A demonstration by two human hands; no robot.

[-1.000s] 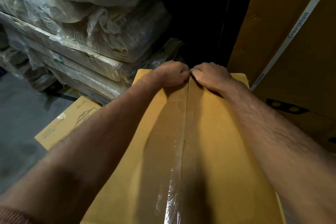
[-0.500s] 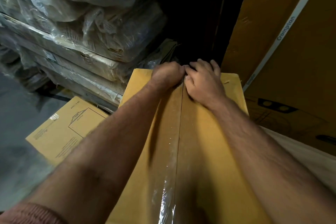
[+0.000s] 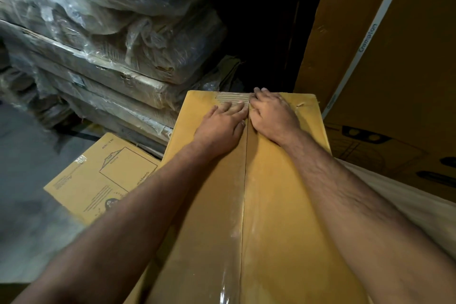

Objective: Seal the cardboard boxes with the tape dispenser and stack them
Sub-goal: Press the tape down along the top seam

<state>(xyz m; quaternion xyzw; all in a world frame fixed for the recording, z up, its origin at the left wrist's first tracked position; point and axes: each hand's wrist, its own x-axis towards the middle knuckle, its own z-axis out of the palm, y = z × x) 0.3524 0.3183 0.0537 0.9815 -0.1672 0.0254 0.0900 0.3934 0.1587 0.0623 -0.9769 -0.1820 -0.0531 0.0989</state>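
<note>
A long yellow cardboard box (image 3: 278,192) lies in front of me, its two top flaps meeting at a centre seam covered by clear tape (image 3: 243,217). My left hand (image 3: 222,126) presses flat on the left flap near the far end, fingers straight. Just across the seam, my right hand (image 3: 274,112) presses flat on the right flap. A patch of torn, ribbed cardboard (image 3: 232,99) shows at the far edge beyond my left fingers. No tape dispenser is in view.
A second yellow printed box (image 3: 103,180) lies lower on the left over the grey floor (image 3: 22,217). Plastic-wrapped stacked packs (image 3: 111,39) stand at the back left. Tall brown cartons (image 3: 394,69) rise on the right, with a white sheet (image 3: 407,202) below them.
Both hands were curled, pinching at the seam's far end; now they lie flat on the flaps and have slid a little toward me. The torn patch has come into sight.
</note>
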